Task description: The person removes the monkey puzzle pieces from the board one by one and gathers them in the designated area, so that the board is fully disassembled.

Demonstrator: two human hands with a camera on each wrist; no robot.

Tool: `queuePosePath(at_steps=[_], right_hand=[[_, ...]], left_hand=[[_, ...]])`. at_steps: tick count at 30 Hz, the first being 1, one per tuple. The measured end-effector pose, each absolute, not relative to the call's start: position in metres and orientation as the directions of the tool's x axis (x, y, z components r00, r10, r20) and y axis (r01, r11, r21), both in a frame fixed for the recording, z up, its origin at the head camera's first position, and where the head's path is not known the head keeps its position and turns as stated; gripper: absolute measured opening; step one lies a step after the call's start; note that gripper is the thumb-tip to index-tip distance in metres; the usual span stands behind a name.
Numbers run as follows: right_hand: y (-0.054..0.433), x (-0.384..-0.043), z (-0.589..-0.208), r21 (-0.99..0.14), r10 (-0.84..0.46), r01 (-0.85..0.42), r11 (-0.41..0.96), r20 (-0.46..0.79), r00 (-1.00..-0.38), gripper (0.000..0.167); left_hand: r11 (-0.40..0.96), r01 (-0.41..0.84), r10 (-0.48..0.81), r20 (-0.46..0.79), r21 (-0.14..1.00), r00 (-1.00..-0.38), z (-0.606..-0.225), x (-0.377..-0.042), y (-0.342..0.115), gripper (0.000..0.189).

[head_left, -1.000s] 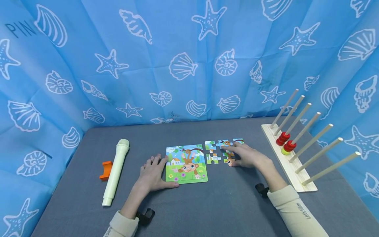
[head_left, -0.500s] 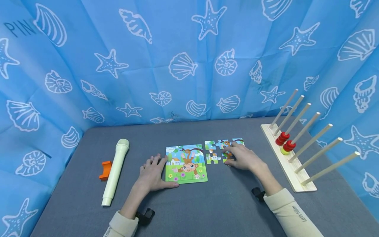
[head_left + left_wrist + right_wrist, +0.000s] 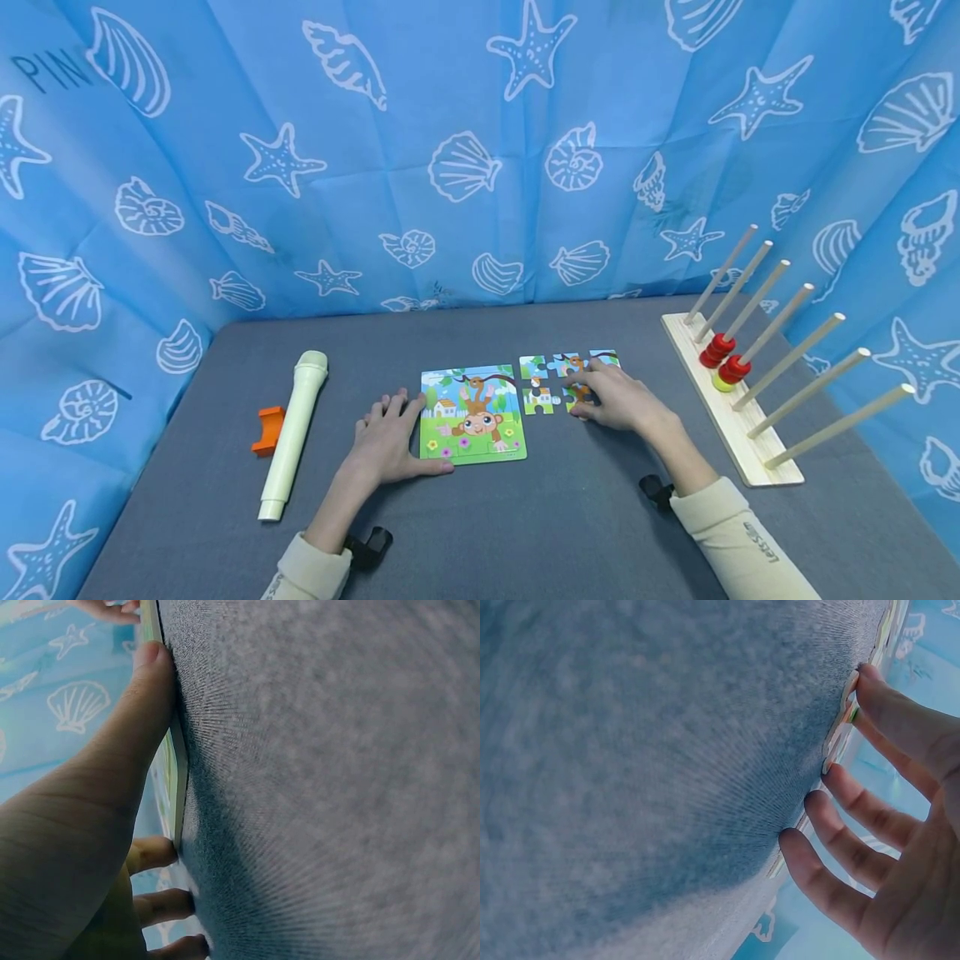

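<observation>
A square puzzle board with a cartoon monkey lies flat on the table. My left hand rests at its lower left corner, thumb along the near edge and spread fingers by the left side. To the right lie several loose jigsaw pieces, including a house piece and a green-leaf piece. My right hand holds the near right jigsaw piece by its edges, low on the table. In the right wrist view, thumb and curled fingers meet the edges of this piece. My fingers partly cover it.
A pale green toy microphone and an orange curved block lie at the left. At the right stands a wooden base with several tall pegs and red and yellow-green rings. A blue seashell curtain hangs behind the table.
My right hand has shifted slightly left, its thumb and fingers now covering more of the near right piece. My left hand and the board have stayed put.
</observation>
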State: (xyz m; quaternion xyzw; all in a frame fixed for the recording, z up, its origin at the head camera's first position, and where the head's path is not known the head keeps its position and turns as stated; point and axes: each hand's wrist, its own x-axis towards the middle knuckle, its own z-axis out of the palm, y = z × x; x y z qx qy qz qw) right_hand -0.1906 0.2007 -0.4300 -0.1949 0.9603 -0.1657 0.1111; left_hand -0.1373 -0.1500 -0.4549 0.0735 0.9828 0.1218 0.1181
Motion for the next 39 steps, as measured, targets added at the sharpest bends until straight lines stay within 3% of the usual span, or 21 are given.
queuePosePath(at_steps=[11, 21, 30, 39], right_hand=[[0.190, -0.189, -0.422, -0.364, -0.388, -0.333, 0.870, -0.090, -0.917, 0.042], [0.164, -0.183, -0.410, -0.399, -0.478, -0.431, 0.809, -0.019, -0.878, 0.040], [0.136, -0.179, -0.411, -0.446, -0.520, -0.442, 0.779, -0.063, -0.852, 0.044], [0.109, -0.179, -0.420, -0.424, -0.549, -0.457, 0.782, -0.121, -0.827, 0.038]], left_hand=[[0.961, 0.112, 0.169, -0.218, 0.251, -0.961, -0.454, -0.138, -0.150, 0.112], [0.963, 0.114, 0.170, -0.222, 0.244, -0.960, -0.454, -0.138, -0.151, 0.112], [0.959, 0.122, 0.181, -0.221, 0.255, -0.958, -0.453, -0.137, -0.150, 0.112], [0.958, 0.112, 0.178, -0.241, 0.263, -0.954, -0.455, -0.139, -0.150, 0.113]])
